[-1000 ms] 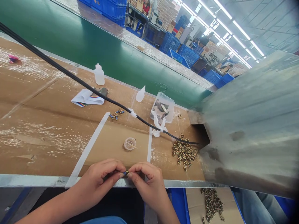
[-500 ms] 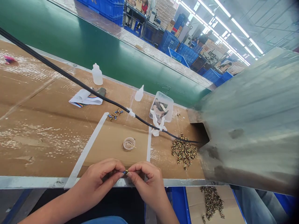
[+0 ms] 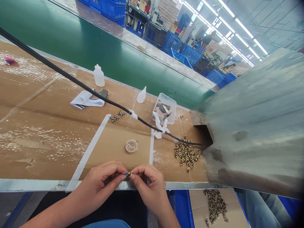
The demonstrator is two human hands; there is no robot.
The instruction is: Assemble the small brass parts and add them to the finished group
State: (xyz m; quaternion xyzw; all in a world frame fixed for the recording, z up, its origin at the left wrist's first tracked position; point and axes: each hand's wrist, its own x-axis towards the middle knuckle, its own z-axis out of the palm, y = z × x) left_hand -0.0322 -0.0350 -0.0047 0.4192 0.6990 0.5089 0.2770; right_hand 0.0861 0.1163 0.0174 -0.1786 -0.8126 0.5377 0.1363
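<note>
Tiny blue-and-gold component [image 3: 128, 174] pinched tight between the left hand [image 3: 101, 181] and right hand [image 3: 148, 186].

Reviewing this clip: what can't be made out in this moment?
Head view only:
The small part pinched by the left hand and right hand: mostly hidden by them, too small to name.
The heaped pieces: too small to identify.
Inside the clear box: blurred by plastic, partly hidden by white tape.
Inside the metal chute: dark, hidden by its wall.
</note>
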